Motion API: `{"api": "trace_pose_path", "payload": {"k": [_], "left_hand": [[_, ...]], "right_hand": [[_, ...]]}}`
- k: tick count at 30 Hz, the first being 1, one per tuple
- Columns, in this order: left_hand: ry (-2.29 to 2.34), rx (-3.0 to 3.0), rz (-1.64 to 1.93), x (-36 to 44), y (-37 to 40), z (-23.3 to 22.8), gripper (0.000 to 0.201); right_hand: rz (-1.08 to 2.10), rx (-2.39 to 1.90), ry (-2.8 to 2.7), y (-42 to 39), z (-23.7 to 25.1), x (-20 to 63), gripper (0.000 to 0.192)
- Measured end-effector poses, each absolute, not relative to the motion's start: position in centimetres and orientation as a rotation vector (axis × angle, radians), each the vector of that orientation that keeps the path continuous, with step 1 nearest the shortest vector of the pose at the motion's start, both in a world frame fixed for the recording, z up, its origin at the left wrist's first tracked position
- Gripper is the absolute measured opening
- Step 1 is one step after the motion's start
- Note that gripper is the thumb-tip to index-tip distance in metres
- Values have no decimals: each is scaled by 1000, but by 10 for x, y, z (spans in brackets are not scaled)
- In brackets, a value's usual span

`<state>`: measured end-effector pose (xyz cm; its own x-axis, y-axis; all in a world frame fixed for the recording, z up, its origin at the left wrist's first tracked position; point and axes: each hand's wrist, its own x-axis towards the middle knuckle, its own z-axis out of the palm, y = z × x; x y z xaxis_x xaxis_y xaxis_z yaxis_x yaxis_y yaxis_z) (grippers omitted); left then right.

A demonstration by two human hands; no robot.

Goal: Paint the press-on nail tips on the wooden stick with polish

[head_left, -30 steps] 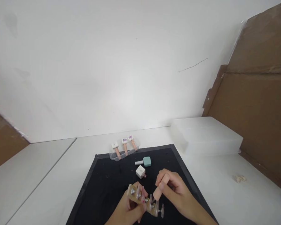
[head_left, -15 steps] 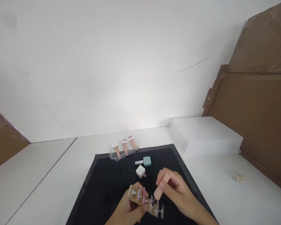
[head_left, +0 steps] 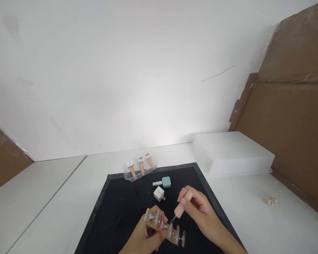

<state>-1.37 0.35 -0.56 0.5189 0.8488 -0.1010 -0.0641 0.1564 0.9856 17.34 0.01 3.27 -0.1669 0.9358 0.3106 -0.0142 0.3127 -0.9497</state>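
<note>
My left hand [head_left: 145, 235] grips a tan nail display stand [head_left: 151, 223], tilted down to the right. Several long false nails [head_left: 177, 235] stand on its metal posts; one shows a pink-red patch. Between the fingers of my right hand [head_left: 198, 213] is a nail polish brush [head_left: 183, 204] with a peach-coloured handle. Its dark bristle tip is at the upper end of a middle nail [head_left: 171, 230]; whether it touches I cannot tell. Just beyond my hands, an uncapped white polish bottle [head_left: 159, 193] lies on its side on the black mat [head_left: 122, 204].
A teal bottle with a white cap [head_left: 166, 182] lies farther back on the mat. Behind it, a clear tray [head_left: 132, 179] holds three white bottles with peach caps [head_left: 141, 167]. A translucent bin [head_left: 233, 153] and small cream rings [head_left: 270, 201] sit at right, beside a cardboard panel [head_left: 288, 116].
My right hand has lifted slightly, drawing the brush up toward the nail's upper end, so more of the brush stem shows. My left hand and the stand stay almost still.
</note>
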Motion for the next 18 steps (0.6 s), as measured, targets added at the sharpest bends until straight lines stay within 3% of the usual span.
{"api": "trace_pose_path", "payload": {"k": [5, 11, 18], "left_hand": [[746, 1244, 751, -13, 8, -10, 35], [811, 1021, 742, -17, 6, -9, 33], [788, 682, 651, -17, 6, 11, 28]], "right_hand": [[1080, -924, -1578, -3, 37, 172, 31], [1063, -938, -1306, 5, 29, 170, 33], [1277, -860, -1299, 1, 25, 170, 28]]}}
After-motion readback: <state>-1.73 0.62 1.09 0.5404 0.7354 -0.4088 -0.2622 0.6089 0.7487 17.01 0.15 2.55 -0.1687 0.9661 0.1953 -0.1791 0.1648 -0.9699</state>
